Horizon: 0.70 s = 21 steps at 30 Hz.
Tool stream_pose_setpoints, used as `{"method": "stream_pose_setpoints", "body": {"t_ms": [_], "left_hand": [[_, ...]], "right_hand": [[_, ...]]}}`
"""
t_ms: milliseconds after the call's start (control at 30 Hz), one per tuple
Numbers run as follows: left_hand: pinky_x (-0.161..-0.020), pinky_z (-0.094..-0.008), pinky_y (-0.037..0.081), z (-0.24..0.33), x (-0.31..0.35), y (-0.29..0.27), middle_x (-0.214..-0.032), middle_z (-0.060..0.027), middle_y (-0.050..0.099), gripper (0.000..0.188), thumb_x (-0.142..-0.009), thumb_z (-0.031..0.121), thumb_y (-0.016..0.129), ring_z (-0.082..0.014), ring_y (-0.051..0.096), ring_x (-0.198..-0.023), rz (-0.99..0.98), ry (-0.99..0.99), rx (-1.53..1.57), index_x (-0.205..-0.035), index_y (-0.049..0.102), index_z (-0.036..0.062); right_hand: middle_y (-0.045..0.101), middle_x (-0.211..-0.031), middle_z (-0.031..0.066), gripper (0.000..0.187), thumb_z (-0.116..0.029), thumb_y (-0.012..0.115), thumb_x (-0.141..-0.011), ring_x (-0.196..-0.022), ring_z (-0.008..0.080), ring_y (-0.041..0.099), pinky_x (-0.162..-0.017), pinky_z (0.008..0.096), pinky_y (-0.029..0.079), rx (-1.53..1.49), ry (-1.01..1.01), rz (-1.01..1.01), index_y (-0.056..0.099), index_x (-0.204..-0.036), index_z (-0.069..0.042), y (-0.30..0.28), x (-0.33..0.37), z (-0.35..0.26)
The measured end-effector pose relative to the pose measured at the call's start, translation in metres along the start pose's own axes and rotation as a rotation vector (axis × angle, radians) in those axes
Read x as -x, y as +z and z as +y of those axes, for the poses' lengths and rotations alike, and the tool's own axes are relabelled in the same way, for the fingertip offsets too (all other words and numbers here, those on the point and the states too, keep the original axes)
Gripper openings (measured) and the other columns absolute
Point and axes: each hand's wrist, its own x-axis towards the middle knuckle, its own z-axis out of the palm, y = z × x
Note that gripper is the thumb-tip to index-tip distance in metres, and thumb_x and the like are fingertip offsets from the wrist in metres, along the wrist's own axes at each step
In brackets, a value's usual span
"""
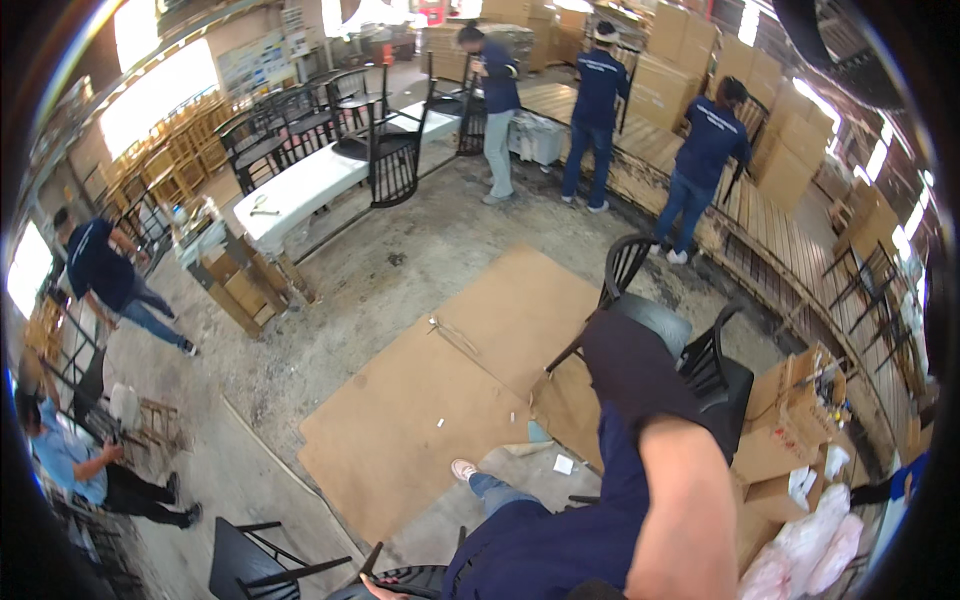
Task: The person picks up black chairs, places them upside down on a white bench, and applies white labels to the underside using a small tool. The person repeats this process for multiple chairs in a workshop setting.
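Observation:
At the lower edge, my left hand (380,592) shows only in part, its fingers at the leg of a black wooden chair (405,578); the palm is cut off. The chair lies close against my body. My right arm (685,510) is bent sharply, with a dark cover at the elbow, and its forearm rises close in front of the camera. The right hand itself is out of the picture. Left of my left hand is another black chair (240,560), tipped over. Two black chairs (645,315) (725,385) stand beyond my right elbow.
Flat cardboard sheets (430,410) cover the floor ahead. Opened cartons (785,435) and plastic bags (810,550) sit at right. A long white-topped table (300,205) bears black chairs (390,150). Several people work around the room, some beside a slatted conveyor (770,240) at far right.

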Motion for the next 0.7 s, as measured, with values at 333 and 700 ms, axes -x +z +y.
{"method": "stream_pose_setpoints", "body": {"t_ms": [333,700], "left_hand": [[-0.043,-0.0333,0.035,-0.006,0.119,-0.005,-0.047,-0.0008,0.037,0.052,-0.073,0.055,0.062,-0.0174,0.039,-0.041,0.168,-0.124,0.009,-0.052,0.038,0.0143],[-0.047,-0.0312,0.043,-0.015,0.161,0.040,-0.047,-0.0080,0.050,0.044,-0.081,0.041,0.057,-0.0203,0.051,-0.044,-0.034,-0.149,-0.187,-0.055,0.053,0.0053]], "right_hand": [[0.056,-0.073,-0.0014,0.009,-0.021,0.046,-0.084,-0.069,0.0110,0.058,-0.054,0.0229,0.042,-0.315,-0.129,0.106,0.051,-0.083,-0.014,-0.037,0.106,0.100],[0.051,-0.066,-0.0010,0.009,-0.021,0.051,-0.078,-0.059,0.0136,0.055,-0.045,0.0278,0.039,-0.647,-0.294,0.011,0.051,-0.074,-0.013,-0.071,0.188,0.179]]}}
